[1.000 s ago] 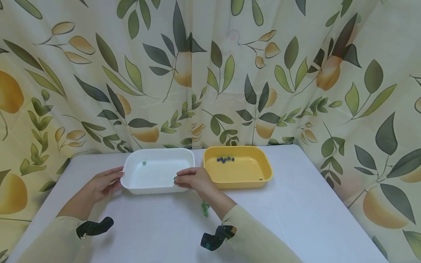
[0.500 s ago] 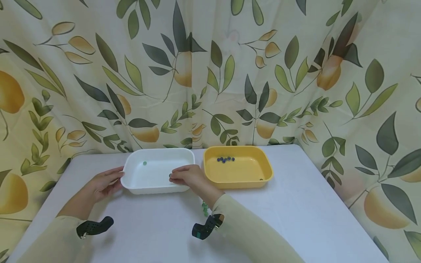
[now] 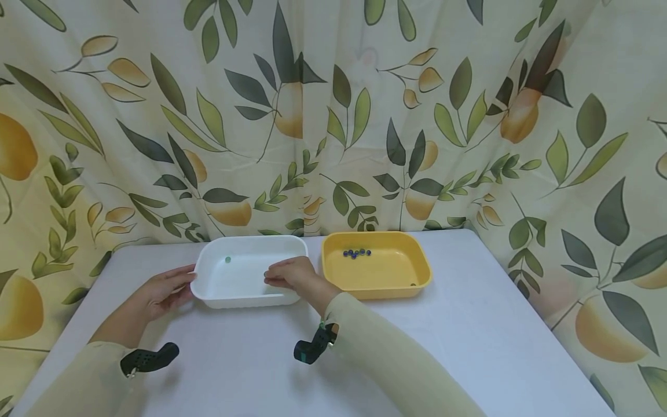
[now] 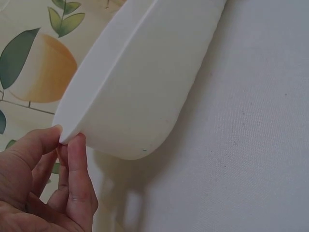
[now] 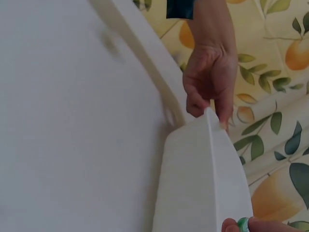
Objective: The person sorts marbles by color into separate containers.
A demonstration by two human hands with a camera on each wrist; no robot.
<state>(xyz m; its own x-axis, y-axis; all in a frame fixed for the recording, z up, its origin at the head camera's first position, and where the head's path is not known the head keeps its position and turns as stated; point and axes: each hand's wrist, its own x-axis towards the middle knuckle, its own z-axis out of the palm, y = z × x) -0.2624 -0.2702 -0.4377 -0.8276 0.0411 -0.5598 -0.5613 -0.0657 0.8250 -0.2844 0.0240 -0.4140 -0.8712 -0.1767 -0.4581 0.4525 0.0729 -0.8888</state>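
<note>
- Marbles are split between two trays, and the work looks partway along: blue marbles (image 3: 356, 253) sit together at the far left of the yellow tray (image 3: 383, 273), while the white tray (image 3: 245, 302) shows only a lone green marble (image 3: 227, 260) toward its far left.
- Right hand (image 3: 293, 274) pinches a held marble (image 5: 243, 224), green, between thumb and finger, above the right part of the white tray; it is not yet let go.
- Left hand (image 3: 165, 291) grips the white tray's rim at its left end, thumb against fingers, seemingly to steady it.
- By the yellow tray's near right corner, inside, lies one small dark piece (image 3: 413, 284), too small to make out.
- What seems left is the held marble and perhaps more: a speck of green (image 3: 321, 322) shows beside the right wrist, mostly covered, so I cannot tell how many pieces lie there.
- Both trays stand side by side at the far edge of the white-covered table (image 3: 469, 347), yellow on the right.
</note>
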